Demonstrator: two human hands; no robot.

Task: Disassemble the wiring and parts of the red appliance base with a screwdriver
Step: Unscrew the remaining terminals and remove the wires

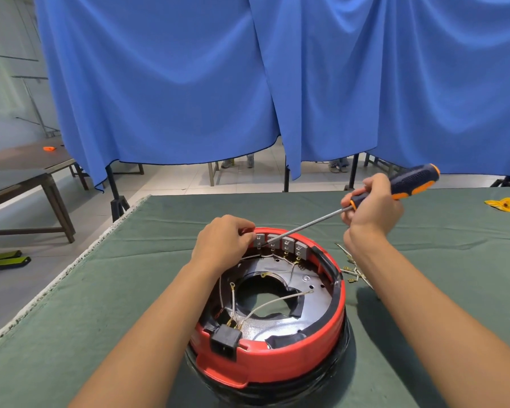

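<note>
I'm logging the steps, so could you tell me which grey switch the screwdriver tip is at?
The leftmost switch, beside the left hand; the other three sit rightward.

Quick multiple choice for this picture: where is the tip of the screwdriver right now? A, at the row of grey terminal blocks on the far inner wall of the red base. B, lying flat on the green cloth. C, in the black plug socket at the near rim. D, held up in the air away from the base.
A: the screwdriver, held by the right hand, slants down to the grey terminal blocks inside the red base, beside the left hand.
</note>
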